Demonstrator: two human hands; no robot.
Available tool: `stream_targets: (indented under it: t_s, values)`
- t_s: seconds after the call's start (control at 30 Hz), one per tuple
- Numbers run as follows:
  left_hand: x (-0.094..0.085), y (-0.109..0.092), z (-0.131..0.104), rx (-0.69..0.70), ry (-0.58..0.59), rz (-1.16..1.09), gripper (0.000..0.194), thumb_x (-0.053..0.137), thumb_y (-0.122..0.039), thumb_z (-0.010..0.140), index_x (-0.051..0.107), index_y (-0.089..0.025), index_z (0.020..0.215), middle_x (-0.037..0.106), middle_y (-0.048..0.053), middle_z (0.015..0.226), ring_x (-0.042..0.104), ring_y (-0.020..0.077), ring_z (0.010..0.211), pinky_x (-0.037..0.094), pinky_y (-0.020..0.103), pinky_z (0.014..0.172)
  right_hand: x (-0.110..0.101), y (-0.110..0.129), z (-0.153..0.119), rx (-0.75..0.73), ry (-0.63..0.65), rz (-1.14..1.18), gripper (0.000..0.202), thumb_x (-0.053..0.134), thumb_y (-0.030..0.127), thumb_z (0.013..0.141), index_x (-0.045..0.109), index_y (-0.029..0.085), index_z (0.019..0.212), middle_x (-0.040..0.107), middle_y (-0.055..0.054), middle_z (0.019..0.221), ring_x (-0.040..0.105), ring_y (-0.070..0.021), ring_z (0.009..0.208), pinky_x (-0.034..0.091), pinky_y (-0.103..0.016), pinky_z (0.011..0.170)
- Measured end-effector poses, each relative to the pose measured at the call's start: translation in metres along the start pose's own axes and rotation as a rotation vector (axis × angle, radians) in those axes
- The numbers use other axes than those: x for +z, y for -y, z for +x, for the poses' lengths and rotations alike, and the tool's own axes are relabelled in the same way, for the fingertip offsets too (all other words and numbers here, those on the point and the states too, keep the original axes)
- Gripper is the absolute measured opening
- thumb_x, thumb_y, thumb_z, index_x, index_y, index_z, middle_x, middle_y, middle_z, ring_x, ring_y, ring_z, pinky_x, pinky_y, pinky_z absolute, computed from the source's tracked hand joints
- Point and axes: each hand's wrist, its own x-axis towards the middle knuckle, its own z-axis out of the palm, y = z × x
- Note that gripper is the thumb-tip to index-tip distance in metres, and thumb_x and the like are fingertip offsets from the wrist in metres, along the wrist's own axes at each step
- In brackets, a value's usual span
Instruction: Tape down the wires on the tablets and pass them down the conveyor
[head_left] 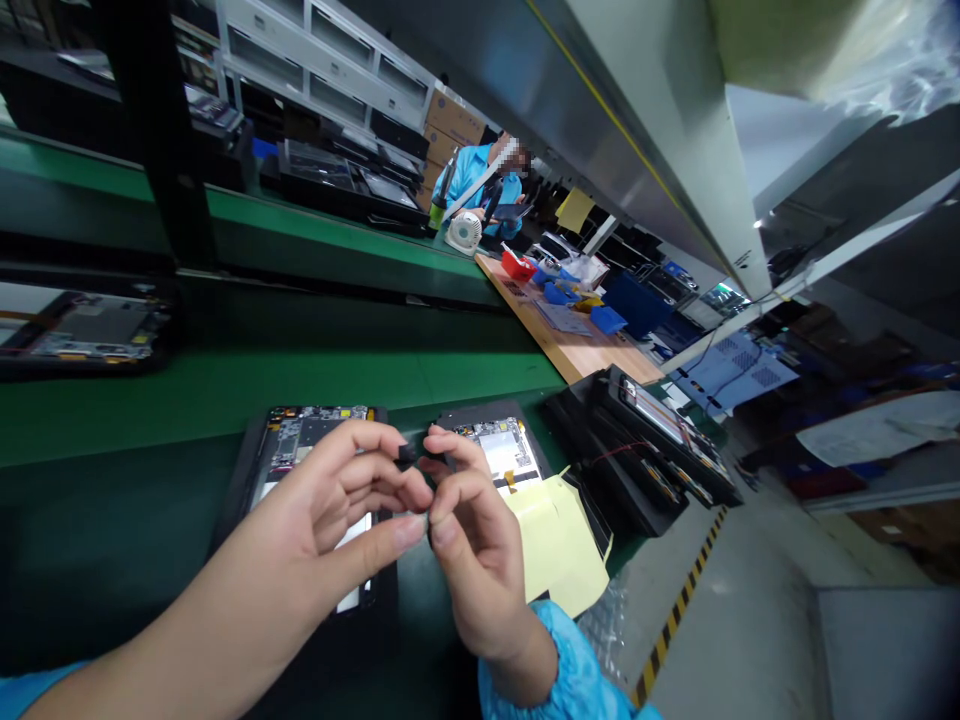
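My left hand [334,505] and my right hand [476,540] meet over the dark green bench, thumbs and fingertips drawn together. What they pinch between them is too small and hidden to make out. A small black piece [406,453] sits at the tip of my left index finger. Below my left hand lies an opened tablet [289,440] with its circuit board exposed, partly covered by the hand. Behind my right hand is a second opened tablet [499,445]. A yellow sheet [562,545] overlaps its lower part, beside my right wrist.
Black trays with tablet parts [637,450] are stacked at the bench's right end. Another opened device [90,325] lies at left. Beyond stand a wooden table [555,345] with blue bins [606,320], a small white fan [464,233] and a seated person in blue [471,168].
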Motion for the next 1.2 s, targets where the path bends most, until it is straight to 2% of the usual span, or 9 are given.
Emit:
stream_targets:
  t_s: [0.07, 0.2, 0.33, 0.43, 0.57, 0.7, 0.83, 1.03, 1.2]
  values:
    - [0.003, -0.003, -0.003, -0.041, -0.023, -0.035, 0.046, 0.093, -0.039, 0.079, 0.064, -0.029, 0.113, 0.076, -0.004, 0.086, 0.079, 0.0163, 0.09, 0.065, 0.021, 0.084, 0.0, -0.003, 0.001, -0.008, 0.005, 0.032, 0.01, 0.074, 0.035, 0.114, 0.077, 0.031, 0.105, 0.069, -0.007, 0.149, 0.06, -0.0268, 0.153, 0.047, -0.048, 0.131]
    - [0.005, -0.006, -0.005, -0.041, -0.031, -0.028, 0.049, 0.096, -0.038, 0.072, 0.064, -0.029, 0.108, 0.073, -0.006, 0.082, 0.077, 0.0161, 0.086, 0.065, 0.018, 0.077, 0.002, -0.007, 0.0, -0.023, -0.024, 0.019, 0.008, 0.076, 0.034, 0.113, 0.079, 0.032, 0.106, 0.071, -0.007, 0.147, 0.061, -0.0258, 0.151, 0.045, -0.047, 0.131]
    - [0.005, -0.008, -0.005, -0.02, -0.119, 0.029, 0.04, 0.09, -0.039, 0.078, 0.066, -0.03, 0.108, 0.075, -0.006, 0.083, 0.077, 0.0154, 0.086, 0.065, 0.019, 0.082, 0.005, -0.009, 0.0, -0.007, -0.039, 0.055, 0.007, 0.076, 0.034, 0.112, 0.079, 0.032, 0.107, 0.071, -0.006, 0.145, 0.061, -0.0253, 0.15, 0.045, -0.045, 0.131]
    - [0.003, -0.014, -0.003, 0.08, -0.073, 0.122, 0.032, 0.089, -0.042, 0.08, 0.068, -0.03, 0.102, 0.079, -0.003, 0.082, 0.08, 0.018, 0.082, 0.066, 0.02, 0.076, 0.007, -0.011, 0.0, 0.049, -0.01, 0.179, 0.006, 0.076, 0.034, 0.113, 0.078, 0.032, 0.107, 0.069, -0.006, 0.146, 0.065, -0.0241, 0.144, 0.049, -0.043, 0.126]
    - [0.0, -0.02, -0.002, 0.177, -0.012, 0.206, 0.02, 0.085, -0.042, 0.086, 0.071, -0.03, 0.096, 0.079, -0.001, 0.081, 0.083, 0.0206, 0.081, 0.068, 0.02, 0.07, 0.007, -0.014, 0.002, 0.137, 0.081, 0.417, 0.008, 0.079, 0.035, 0.11, 0.076, 0.031, 0.104, 0.067, -0.006, 0.146, 0.074, -0.021, 0.121, 0.058, -0.042, 0.116]
    - [0.001, -0.016, -0.007, 0.178, -0.061, 0.207, 0.017, 0.084, -0.042, 0.089, 0.073, -0.032, 0.096, 0.08, -0.001, 0.09, 0.083, 0.0212, 0.088, 0.07, 0.022, 0.076, 0.006, -0.015, 0.006, 0.236, 0.122, 0.516, 0.022, 0.084, 0.046, 0.105, 0.071, 0.029, 0.098, 0.07, -0.009, 0.147, 0.073, -0.0266, 0.129, 0.056, -0.051, 0.121]
    - [-0.001, -0.004, -0.008, 0.219, -0.094, 0.179, 0.025, 0.09, -0.05, 0.089, 0.075, -0.034, 0.1, 0.082, 0.0, 0.097, 0.083, 0.0246, 0.096, 0.071, 0.024, 0.08, 0.006, -0.017, 0.008, 0.199, 0.14, 0.506, 0.028, 0.087, 0.047, 0.101, 0.068, 0.028, 0.094, 0.071, -0.01, 0.148, 0.076, -0.0299, 0.129, 0.057, -0.056, 0.12]
    - [-0.005, 0.0, -0.004, 0.247, -0.092, 0.209, 0.021, 0.089, -0.048, 0.092, 0.074, -0.032, 0.093, 0.082, -0.001, 0.094, 0.085, 0.024, 0.095, 0.073, 0.024, 0.08, 0.012, -0.023, 0.007, 0.179, -0.015, 0.395, 0.03, 0.087, 0.051, 0.1, 0.069, 0.028, 0.093, 0.075, -0.01, 0.138, 0.077, -0.0278, 0.124, 0.063, -0.049, 0.112]
    - [-0.006, 0.003, -0.003, 0.256, -0.128, 0.218, 0.024, 0.088, -0.05, 0.095, 0.07, -0.033, 0.096, 0.083, -0.003, 0.095, 0.085, 0.0211, 0.094, 0.071, 0.019, 0.076, 0.016, -0.025, 0.005, 0.132, -0.02, 0.394, 0.022, 0.085, 0.046, 0.104, 0.071, 0.029, 0.098, 0.076, -0.008, 0.135, 0.075, -0.0276, 0.131, 0.06, -0.047, 0.116]
